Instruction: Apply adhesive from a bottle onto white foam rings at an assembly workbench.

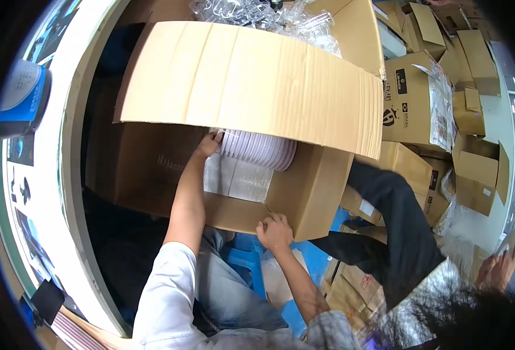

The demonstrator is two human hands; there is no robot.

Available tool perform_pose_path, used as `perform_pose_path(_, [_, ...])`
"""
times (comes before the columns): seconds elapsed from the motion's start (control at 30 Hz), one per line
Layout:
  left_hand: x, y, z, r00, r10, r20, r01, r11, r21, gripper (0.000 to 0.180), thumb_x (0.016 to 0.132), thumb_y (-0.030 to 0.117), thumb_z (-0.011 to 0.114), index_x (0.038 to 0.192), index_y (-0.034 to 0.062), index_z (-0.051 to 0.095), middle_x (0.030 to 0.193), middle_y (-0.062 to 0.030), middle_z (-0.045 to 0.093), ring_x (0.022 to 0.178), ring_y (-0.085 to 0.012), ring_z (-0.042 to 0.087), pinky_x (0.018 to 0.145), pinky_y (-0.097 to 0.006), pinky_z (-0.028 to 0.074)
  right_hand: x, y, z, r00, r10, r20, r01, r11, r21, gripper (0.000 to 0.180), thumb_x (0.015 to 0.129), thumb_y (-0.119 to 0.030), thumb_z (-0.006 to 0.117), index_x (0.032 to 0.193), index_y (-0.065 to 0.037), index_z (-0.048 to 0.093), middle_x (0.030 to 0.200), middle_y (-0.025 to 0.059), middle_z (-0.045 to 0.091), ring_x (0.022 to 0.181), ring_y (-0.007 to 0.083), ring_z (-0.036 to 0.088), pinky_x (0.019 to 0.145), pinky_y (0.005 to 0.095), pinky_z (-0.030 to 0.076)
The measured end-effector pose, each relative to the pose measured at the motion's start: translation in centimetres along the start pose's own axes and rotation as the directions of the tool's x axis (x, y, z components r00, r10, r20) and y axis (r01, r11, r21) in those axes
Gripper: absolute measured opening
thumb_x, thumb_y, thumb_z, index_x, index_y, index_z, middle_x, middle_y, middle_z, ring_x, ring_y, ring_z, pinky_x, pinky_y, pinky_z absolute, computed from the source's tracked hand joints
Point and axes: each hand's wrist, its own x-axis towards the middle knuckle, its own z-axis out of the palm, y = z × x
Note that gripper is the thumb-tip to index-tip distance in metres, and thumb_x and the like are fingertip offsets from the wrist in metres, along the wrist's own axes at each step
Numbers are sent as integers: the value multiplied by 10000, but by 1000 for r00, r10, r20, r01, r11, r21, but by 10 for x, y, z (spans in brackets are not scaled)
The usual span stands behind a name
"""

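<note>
Brown cartons [415,96] with creased cardboard faces crowd the upper right of the frame. At centre, a corrugated box [240,214] under a ridged, tan flap [251,81] holds a pale, ribbed stack [258,150] of round pieces lying sideways. The left hand [210,144] touches its left end, fingers too hidden to judge; the right hand [276,231] clasps the near rim, fingers bent.

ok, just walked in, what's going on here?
A person is working in an open cardboard box. The left hand is inside, at the left end of a stack of round white plates; its exact grip is unclear. The right hand is on the box's near edge. The plates lie on their side, partly under a raised flap.
</note>
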Motion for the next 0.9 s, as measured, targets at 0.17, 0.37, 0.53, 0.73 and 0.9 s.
perform_pose_path(0.17, [-59,15,11,980,-147,-136,167,975,149,666,978,500,440,1230,-109,532,1209,-258,589,1142,-326,554,959,-405,429,-3,2,-5,998,61,5,-61,998,19,279,778,-327,595,779,-86,734,1044,115,687,1067,317,597,850,421,522])
perform_pose_path(0.37, [-162,73,55,996,11,-91,-13,1000,-28,578,968,468,488,1197,-56,571,1152,-214,627,1075,-282,575,931,-382,428,38,41,23,946,213,244,-320,724,610,375,874,-362,551,938,-34,722,1060,144,701,1024,267,652,835,361,519])
perform_pose_path(0.53, [-232,103,87,974,200,106,-200,980,-3,491,964,411,515,1183,-26,570,1063,-157,638,1009,-230,574,924,-349,429,90,2,0,913,201,355,-365,15,931,658,907,-532,556,1338,-38,511,1327,140,566,1294,277,465,1052,454,341])
perform_pose_path(0.73, [-298,123,103,914,334,232,-341,940,-9,446,975,384,515,1187,-6,566,1097,-131,631,1053,-205,552,955,-333,405,70,3,-31,966,13,259,-257,-61,964,516,912,-507,576,1155,-52,599,1153,102,640,1120,202,551,969,390,378])
perform_pose_path(0.9, [-311,122,110,907,362,214,-342,931,-124,447,993,408,472,1179,14,573,1083,-89,620,1025,-182,535,932,-308,408,46,15,-47,986,65,154,-144,-135,980,472,922,-453,566,1118,-26,615,1099,102,657,1090,200,560,958,375,390])
